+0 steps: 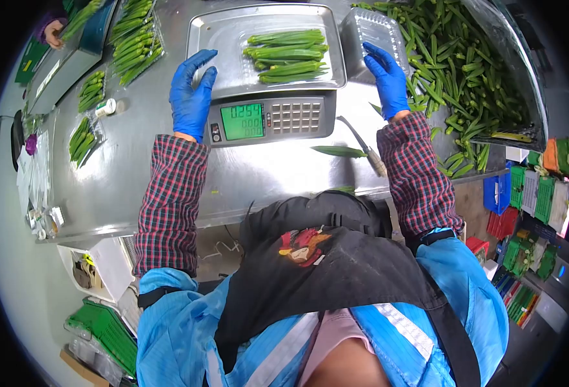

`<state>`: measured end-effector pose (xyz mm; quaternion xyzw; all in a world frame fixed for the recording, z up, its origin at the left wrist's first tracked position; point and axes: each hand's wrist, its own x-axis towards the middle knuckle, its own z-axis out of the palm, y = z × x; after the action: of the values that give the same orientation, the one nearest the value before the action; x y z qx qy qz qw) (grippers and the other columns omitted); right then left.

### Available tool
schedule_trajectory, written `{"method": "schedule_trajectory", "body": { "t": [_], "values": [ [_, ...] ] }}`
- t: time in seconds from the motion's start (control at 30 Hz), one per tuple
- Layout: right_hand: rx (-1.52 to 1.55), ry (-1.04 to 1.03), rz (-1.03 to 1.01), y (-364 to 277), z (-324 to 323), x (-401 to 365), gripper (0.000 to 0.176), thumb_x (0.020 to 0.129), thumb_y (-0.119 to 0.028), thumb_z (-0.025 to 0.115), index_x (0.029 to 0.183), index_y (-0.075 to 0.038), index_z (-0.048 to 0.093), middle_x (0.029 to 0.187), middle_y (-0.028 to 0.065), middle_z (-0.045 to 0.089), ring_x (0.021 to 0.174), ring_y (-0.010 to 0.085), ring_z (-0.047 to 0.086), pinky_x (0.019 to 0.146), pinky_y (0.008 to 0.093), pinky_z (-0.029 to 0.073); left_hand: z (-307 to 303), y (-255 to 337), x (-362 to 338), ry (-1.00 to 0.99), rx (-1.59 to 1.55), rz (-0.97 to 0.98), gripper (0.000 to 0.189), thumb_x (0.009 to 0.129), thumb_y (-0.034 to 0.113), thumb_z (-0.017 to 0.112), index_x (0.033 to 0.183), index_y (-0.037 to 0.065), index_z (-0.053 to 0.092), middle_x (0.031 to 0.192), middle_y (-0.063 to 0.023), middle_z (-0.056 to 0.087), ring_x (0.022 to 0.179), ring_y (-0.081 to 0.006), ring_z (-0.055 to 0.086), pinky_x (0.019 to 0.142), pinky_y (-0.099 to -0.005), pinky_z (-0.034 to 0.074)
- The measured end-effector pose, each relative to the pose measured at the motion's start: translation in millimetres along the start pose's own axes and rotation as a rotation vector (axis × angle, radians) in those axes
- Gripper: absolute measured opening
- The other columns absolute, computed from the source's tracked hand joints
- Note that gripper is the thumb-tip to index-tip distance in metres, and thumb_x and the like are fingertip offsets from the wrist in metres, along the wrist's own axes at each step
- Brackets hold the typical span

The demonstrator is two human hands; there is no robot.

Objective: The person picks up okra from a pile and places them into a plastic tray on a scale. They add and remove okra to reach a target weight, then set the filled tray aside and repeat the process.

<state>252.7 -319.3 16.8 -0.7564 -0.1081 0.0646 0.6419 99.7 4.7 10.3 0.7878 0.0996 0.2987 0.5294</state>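
Okra pods [289, 55] lie side by side in a clear plastic tray on the steel pan [216, 26] of a digital scale [273, 119]. The scale's green display reads about 0.254. My left hand [192, 97], in a blue glove, is at the pan's left edge, thumb and fingers apart, holding nothing. On the other side, my right hand [387, 80], also blue-gloved, has its fingers stretched out over the edge of a stack of clear plastic trays [369, 27]. Below the scale's right corner lie a knife [369, 151] and a single okra pod [338, 151].
Loose okra [458, 71] is heaped at the right of the steel table [258, 180]. Filled packs of okra [132, 45] line the left side, near a small white bottle [105, 108]. Another person's hand [53, 32] shows at upper left. Crates [542, 197] stand at right.
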Motion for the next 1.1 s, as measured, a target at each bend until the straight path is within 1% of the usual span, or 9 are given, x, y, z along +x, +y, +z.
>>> {"method": "schedule_trajectory", "body": {
  "t": [0.03, 0.33, 0.43, 0.63, 0.7, 0.77, 0.83, 0.93, 1.1],
  "values": [
    [-0.012, 0.007, 0.007, -3, -1, -4, 0.034, 0.089, -0.014, 0.060, 0.122, -0.004, 0.058, 0.122, 0.0071, 0.060, 0.110, 0.0155, 0.054, 0.100, 0.0288, 0.038, -2, 0, -2, 0.004, 0.006, -0.003, 0.027, 0.082, 0.004, 0.063, 0.108, 0.008, 0.067, 0.111, -0.0070, 0.063, 0.108, -0.0191, 0.057, 0.099, -0.0310, 0.040],
    [-0.057, -0.010, 0.009, -14, -9, -13, 0.031, 0.089, -0.011, 0.057, 0.119, -0.003, 0.061, 0.119, 0.0075, 0.062, 0.110, 0.0146, 0.054, 0.099, 0.0288, 0.038, -10, -1, -7, 0.044, 0.020, 0.015, 0.026, 0.081, 0.005, 0.064, 0.107, 0.008, 0.068, 0.108, -0.0065, 0.064, 0.104, -0.0185, 0.058, 0.097, -0.0306, 0.041],
    [-0.086, -0.033, 0.000, -15, -9, -8, 0.029, 0.090, -0.011, 0.057, 0.117, -0.003, 0.063, 0.116, 0.0072, 0.063, 0.107, 0.0140, 0.056, 0.098, 0.0280, 0.039, -10, -2, -6, -0.020, 0.070, -0.001, 0.028, 0.085, 0.002, 0.059, 0.113, 0.005, 0.063, 0.116, -0.0062, 0.062, 0.111, -0.0157, 0.055, 0.101, -0.0294, 0.038],
    [-0.043, -0.070, -0.084, -19, 2, 14, 0.021, 0.085, -0.006, 0.062, 0.105, -0.006, 0.068, 0.102, 0.0025, 0.067, 0.092, 0.0119, 0.059, 0.087, 0.0263, 0.045, -1, -4, 1, 0.013, 0.069, 0.011, 0.027, 0.080, 0.003, 0.062, 0.106, 0.007, 0.067, 0.108, -0.0084, 0.065, 0.106, -0.0209, 0.059, 0.096, -0.0311, 0.042],
    [-0.321, -0.077, -0.328, -16, 9, 29, 0.022, 0.079, -0.004, 0.064, 0.100, -0.009, 0.070, 0.096, 0.0040, 0.066, 0.091, 0.0155, 0.060, 0.084, 0.0269, 0.045, 7, -2, 5, 0.002, 0.044, 0.006, 0.027, 0.080, 0.002, 0.062, 0.106, 0.007, 0.067, 0.108, -0.0084, 0.065, 0.106, -0.0208, 0.059, 0.096, -0.0313, 0.042],
    [-0.564, -0.111, -0.595, -17, 23, 48, 0.026, 0.071, -0.004, 0.068, 0.095, -0.014, 0.071, 0.095, 0.0060, 0.065, 0.091, 0.0240, 0.061, 0.081, 0.0337, 0.048, 15, -3, 9, -0.019, 0.013, -0.019, 0.027, 0.080, 0.001, 0.062, 0.105, 0.007, 0.067, 0.108, -0.0084, 0.065, 0.106, -0.0207, 0.059, 0.096, -0.0316, 0.042],
    [-0.687, -0.192, -0.719, -11, 40, 64, 0.025, 0.070, -0.007, 0.070, 0.094, -0.014, 0.071, 0.097, 0.0062, 0.065, 0.091, 0.0256, 0.061, 0.081, 0.0355, 0.049, 23, -6, 14, -0.036, 0.022, -0.013, 0.027, 0.080, 0.000, 0.062, 0.105, 0.007, 0.067, 0.108, -0.0082, 0.065, 0.106, -0.0204, 0.059, 0.096, -0.0317, 0.042],
    [-0.871, -0.345, -0.774, -8, 56, 79, 0.020, 0.070, -0.011, 0.070, 0.090, -0.015, 0.071, 0.096, 0.0049, 0.066, 0.092, 0.0247, 0.062, 0.080, 0.0349, 0.049, 31, -5, 20, -0.071, -0.002, -0.029, 0.028, 0.080, -0.001, 0.062, 0.106, 0.008, 0.067, 0.109, -0.0085, 0.064, 0.106, -0.0204, 0.059, 0.097, -0.0315, 0.042],
    [-0.845, -0.449, -0.666, 5, 58, 98, 0.017, 0.069, -0.015, 0.071, 0.086, -0.017, 0.070, 0.088, 0.0015, 0.066, 0.085, 0.0239, 0.063, 0.075, 0.0363, 0.049, 33, -8, 26, -0.112, 0.117, 0.036, 0.028, 0.080, 0.000, 0.062, 0.105, 0.011, 0.068, 0.107, -0.0082, 0.064, 0.105, -0.0227, 0.059, 0.095, -0.0323, 0.044]
  ]
}}
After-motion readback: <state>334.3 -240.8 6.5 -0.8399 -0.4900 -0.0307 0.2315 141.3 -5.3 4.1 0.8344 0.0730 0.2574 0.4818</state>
